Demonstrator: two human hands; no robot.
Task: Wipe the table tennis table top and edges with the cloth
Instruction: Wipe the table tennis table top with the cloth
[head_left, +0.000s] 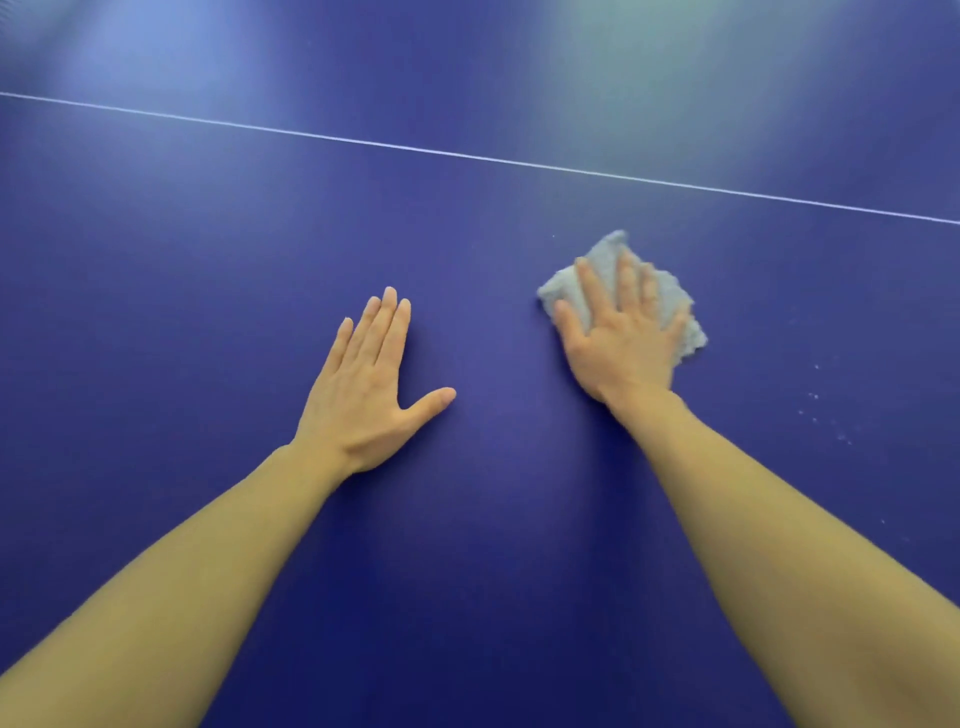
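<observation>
The blue table tennis table top (208, 249) fills the whole view. A small grey-white fluffy cloth (610, 254) lies on it right of centre. My right hand (621, 338) presses flat on the cloth with fingers spread, covering most of it; the hand looks slightly blurred. My left hand (366, 395) rests flat on the bare table to the left of the cloth, palm down, fingers together and thumb out, holding nothing.
A thin white line (467, 155) runs across the table beyond both hands, slanting down to the right. Small white specks (826, 415) dot the surface right of the cloth. No table edge is in view.
</observation>
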